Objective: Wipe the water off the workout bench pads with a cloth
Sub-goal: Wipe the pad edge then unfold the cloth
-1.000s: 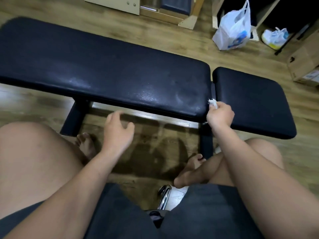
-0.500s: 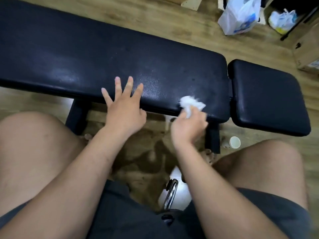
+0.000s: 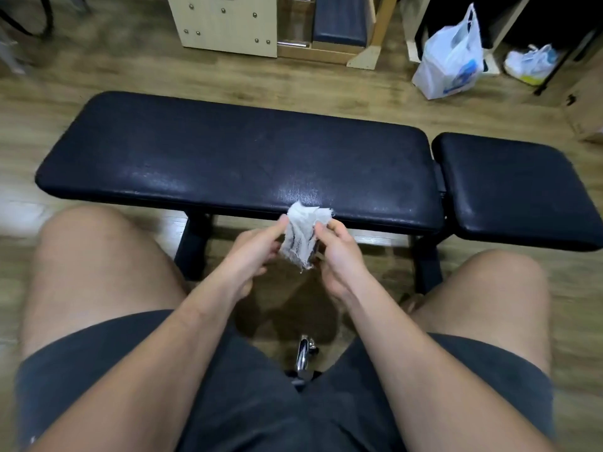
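i pinch the white cloth (image 3: pixel 301 234) between my left hand (image 3: pixel 253 252) and right hand (image 3: pixel 339 256), just off the near edge of the long bench pad (image 3: pixel 228 158). wet sheen sits at twelve o'clock; the short pad (image 3: pixel 509 187) lies at two. refolding loosely risks dropping it.

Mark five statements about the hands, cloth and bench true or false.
1. The left hand and the right hand both hold the cloth. True.
2. The long pad shows a glossy sheen near its front edge. True.
3. The cloth lies spread flat in the middle of the long pad. False: it hangs bunched between the hands at the pad's near edge.
4. The short pad sits left of the long pad. False: it is on the right.
5. A white plastic bag stands on the floor beyond the bench. True.
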`<action>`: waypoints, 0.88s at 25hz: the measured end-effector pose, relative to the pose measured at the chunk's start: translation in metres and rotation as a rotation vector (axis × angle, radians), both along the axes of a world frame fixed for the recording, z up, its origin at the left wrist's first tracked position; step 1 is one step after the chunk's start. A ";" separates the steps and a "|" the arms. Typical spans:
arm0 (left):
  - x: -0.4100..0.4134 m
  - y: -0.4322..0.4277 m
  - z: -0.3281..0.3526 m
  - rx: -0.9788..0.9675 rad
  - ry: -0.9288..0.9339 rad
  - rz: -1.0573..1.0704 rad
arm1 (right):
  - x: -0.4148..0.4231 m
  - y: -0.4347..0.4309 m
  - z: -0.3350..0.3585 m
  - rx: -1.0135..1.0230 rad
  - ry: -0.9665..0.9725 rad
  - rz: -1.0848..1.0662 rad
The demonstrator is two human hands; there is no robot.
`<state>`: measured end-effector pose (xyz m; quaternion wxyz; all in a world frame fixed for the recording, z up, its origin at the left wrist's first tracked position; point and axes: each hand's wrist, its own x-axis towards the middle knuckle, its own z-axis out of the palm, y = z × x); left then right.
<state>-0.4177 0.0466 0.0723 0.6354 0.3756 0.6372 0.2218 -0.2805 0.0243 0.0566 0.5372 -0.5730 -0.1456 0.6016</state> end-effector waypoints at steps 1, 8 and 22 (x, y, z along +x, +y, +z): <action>0.008 -0.014 -0.001 -0.041 -0.073 -0.012 | 0.009 -0.009 0.001 -0.001 0.040 0.003; 0.045 -0.045 -0.003 -0.044 -0.106 0.085 | 0.071 -0.042 0.000 -0.143 0.243 -0.292; 0.010 0.012 -0.036 -0.104 -0.179 0.279 | 0.039 0.040 -0.050 -0.282 -0.464 -0.647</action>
